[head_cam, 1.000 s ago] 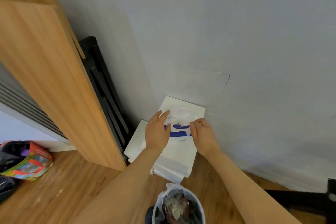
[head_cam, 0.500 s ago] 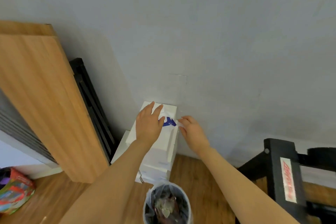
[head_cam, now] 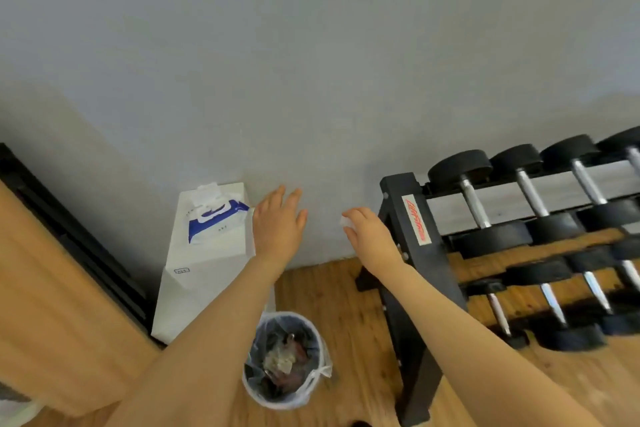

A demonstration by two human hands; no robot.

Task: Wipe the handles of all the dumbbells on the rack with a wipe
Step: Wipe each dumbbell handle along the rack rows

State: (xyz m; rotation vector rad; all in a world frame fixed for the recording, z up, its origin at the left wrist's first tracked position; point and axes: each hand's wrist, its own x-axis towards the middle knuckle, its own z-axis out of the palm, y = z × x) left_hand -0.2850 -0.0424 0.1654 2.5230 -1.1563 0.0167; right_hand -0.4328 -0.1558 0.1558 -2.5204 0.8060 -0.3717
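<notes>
Pinching a white wipe [head_cam: 346, 220] in right-hand [head_cam: 369, 232] grip, nearer the dumbbell handles [head_cam: 475, 206] lying rightward, axes near-to-far; left hand [head_cam: 277, 224] spread.

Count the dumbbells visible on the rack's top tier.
4 on the rack: leftmost dumbbell, second dumbbell, third dumbbell, then fourth dumbbell, cut by the right frame edge. More may sit beyond it.

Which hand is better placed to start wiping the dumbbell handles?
The right hand, probably: it pinches a small white wipe and sits beside the rack. The left hand is open, nearer the wipes pack.
</notes>
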